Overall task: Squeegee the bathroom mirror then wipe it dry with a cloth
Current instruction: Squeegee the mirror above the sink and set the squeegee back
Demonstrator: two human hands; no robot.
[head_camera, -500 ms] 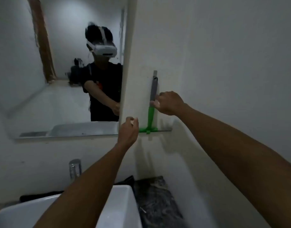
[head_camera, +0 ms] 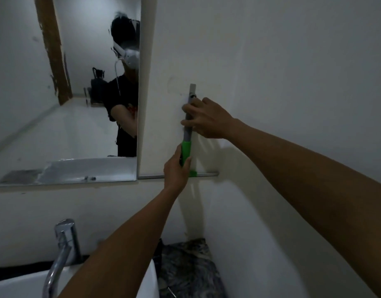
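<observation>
A squeegee (head_camera: 187, 148) with a grey upper handle and green lower part stands upright against the white wall, its blade edge resting on a narrow ledge (head_camera: 207, 174) right of the mirror (head_camera: 62, 117). My right hand (head_camera: 206, 119) is wrapped around the grey handle. My left hand (head_camera: 177, 168) grips the green part just below. The mirror hangs to the left and reflects a person wearing a headset. No cloth is in view.
A chrome tap (head_camera: 63, 244) stands over a white basin (head_camera: 23, 282) at the bottom left. A dark marbled counter (head_camera: 189, 267) lies right of the basin, against the wall. The mirror's side panel (head_camera: 147, 82) juts out next to the squeegee.
My left hand has moved right and closed on the green part of the squeegee. My right hand has shifted its grip around the grey handle. The view has moved closer.
</observation>
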